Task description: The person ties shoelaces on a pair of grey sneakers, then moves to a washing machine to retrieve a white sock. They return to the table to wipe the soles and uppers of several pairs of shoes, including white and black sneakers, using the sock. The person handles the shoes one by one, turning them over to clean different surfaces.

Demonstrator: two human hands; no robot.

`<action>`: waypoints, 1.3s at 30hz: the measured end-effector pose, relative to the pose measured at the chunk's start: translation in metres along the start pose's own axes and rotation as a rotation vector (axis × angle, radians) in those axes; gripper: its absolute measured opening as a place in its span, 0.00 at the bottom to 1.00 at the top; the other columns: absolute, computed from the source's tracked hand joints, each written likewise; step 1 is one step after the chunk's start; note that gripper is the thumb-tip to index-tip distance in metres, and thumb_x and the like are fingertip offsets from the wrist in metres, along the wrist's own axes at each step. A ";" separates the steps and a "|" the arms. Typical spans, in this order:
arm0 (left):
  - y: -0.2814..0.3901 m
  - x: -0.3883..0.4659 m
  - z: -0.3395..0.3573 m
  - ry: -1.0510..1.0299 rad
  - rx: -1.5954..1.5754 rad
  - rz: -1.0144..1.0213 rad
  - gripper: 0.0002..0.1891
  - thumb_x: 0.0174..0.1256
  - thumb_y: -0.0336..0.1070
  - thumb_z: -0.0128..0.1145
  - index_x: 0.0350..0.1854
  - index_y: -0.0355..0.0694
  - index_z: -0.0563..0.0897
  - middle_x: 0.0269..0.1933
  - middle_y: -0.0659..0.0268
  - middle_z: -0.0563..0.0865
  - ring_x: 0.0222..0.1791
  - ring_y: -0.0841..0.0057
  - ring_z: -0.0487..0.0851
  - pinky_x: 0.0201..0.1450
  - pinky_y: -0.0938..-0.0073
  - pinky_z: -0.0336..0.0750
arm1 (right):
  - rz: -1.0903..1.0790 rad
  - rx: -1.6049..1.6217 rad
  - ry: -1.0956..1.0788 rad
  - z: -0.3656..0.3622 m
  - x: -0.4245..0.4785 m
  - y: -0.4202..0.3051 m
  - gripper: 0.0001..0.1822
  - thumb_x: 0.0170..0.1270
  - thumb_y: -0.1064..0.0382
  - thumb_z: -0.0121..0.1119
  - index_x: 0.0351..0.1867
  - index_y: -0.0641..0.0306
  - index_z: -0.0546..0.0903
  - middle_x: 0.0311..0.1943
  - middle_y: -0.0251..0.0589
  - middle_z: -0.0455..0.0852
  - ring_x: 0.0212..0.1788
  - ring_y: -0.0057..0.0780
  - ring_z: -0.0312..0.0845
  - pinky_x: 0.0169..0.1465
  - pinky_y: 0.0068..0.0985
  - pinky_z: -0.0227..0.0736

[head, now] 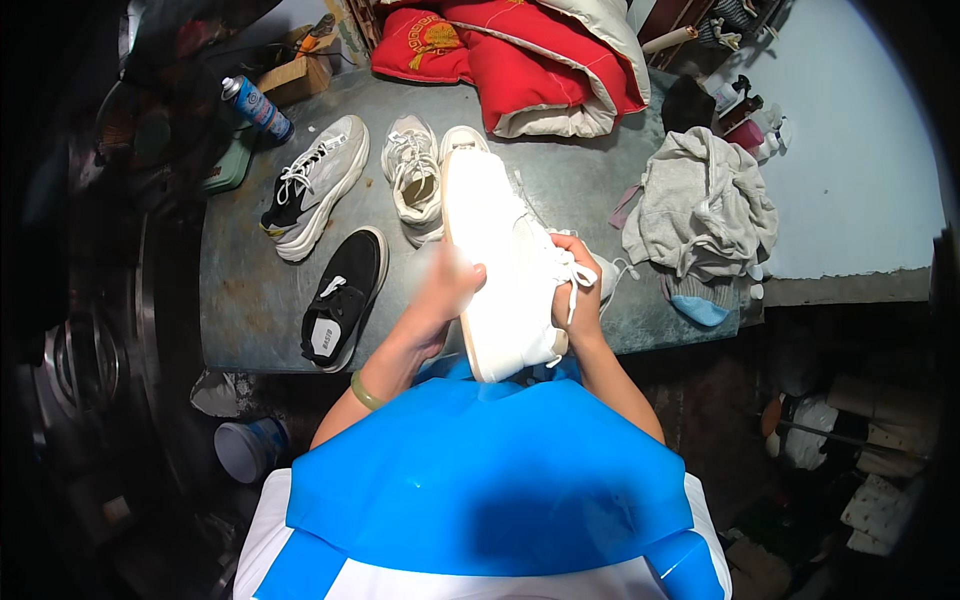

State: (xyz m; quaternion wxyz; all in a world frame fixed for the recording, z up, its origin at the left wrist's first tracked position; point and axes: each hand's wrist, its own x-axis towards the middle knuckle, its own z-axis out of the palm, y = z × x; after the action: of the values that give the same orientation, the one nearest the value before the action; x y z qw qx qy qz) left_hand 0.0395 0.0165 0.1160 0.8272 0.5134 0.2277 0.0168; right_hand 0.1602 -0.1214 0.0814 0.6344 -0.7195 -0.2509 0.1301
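A white lace-up sneaker is held up in front of me, toe pointing away and its side turned towards the camera. My left hand grips it along the sole, partly blurred. On the laced side, my right hand holds the upper near the tied laces. Behind the sneaker, partly hidden, lie another white shoe and a pale laced shoe. A grey-white sneaker stands just beyond, left of the held one. Farther left are a grey and black chunky sneaker and a black slip-on style shoe.
The grey metal table also bears a spray can, a cardboard box, a folded red quilt and a heap of grey clothing. Bottles stand at the back right. A white bucket is below the table at left.
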 end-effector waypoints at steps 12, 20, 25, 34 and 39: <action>-0.019 -0.015 0.007 -0.055 0.028 -0.035 0.65 0.41 0.32 0.70 0.68 0.39 0.25 0.64 0.46 0.60 0.63 0.63 0.65 0.63 0.67 0.61 | 0.116 0.264 0.078 -0.004 -0.002 0.004 0.12 0.64 0.70 0.48 0.49 0.67 0.70 0.42 0.42 0.78 0.42 0.23 0.74 0.45 0.20 0.72; -0.009 -0.030 0.031 0.286 0.727 0.465 0.64 0.33 0.38 0.74 0.70 0.35 0.37 0.57 0.46 0.63 0.57 0.51 0.62 0.62 0.56 0.56 | 0.431 0.887 -0.009 0.022 -0.006 0.034 0.24 0.69 0.57 0.47 0.62 0.63 0.62 0.59 0.41 0.69 0.57 0.29 0.70 0.58 0.25 0.69; -0.001 -0.035 0.031 0.325 0.956 0.576 0.65 0.31 0.39 0.76 0.69 0.33 0.39 0.58 0.47 0.63 0.59 0.55 0.66 0.62 0.60 0.60 | 0.383 0.889 -0.130 0.027 -0.001 0.003 0.26 0.69 0.56 0.46 0.65 0.63 0.59 0.63 0.40 0.64 0.62 0.30 0.63 0.63 0.26 0.62; -0.006 -0.032 0.028 0.295 1.033 0.763 0.57 0.26 0.42 0.78 0.65 0.37 0.56 0.55 0.48 0.65 0.54 0.54 0.66 0.57 0.57 0.63 | 0.091 0.372 -0.292 0.025 -0.008 0.044 0.25 0.69 0.62 0.46 0.65 0.65 0.58 0.64 0.40 0.62 0.63 0.27 0.60 0.64 0.24 0.58; -0.007 -0.032 0.027 0.302 1.016 0.788 0.54 0.24 0.43 0.78 0.62 0.40 0.61 0.55 0.47 0.65 0.52 0.52 0.66 0.55 0.54 0.62 | 0.000 0.178 -0.333 0.026 -0.010 0.053 0.26 0.68 0.63 0.47 0.65 0.66 0.57 0.65 0.42 0.62 0.63 0.29 0.60 0.64 0.25 0.57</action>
State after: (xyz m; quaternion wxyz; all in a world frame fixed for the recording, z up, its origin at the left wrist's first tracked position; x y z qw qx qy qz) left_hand 0.0201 -0.0175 0.1312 0.3730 0.8768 0.1161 0.2805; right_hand 0.1494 -0.1082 0.0236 0.6454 -0.6289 -0.3399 0.2691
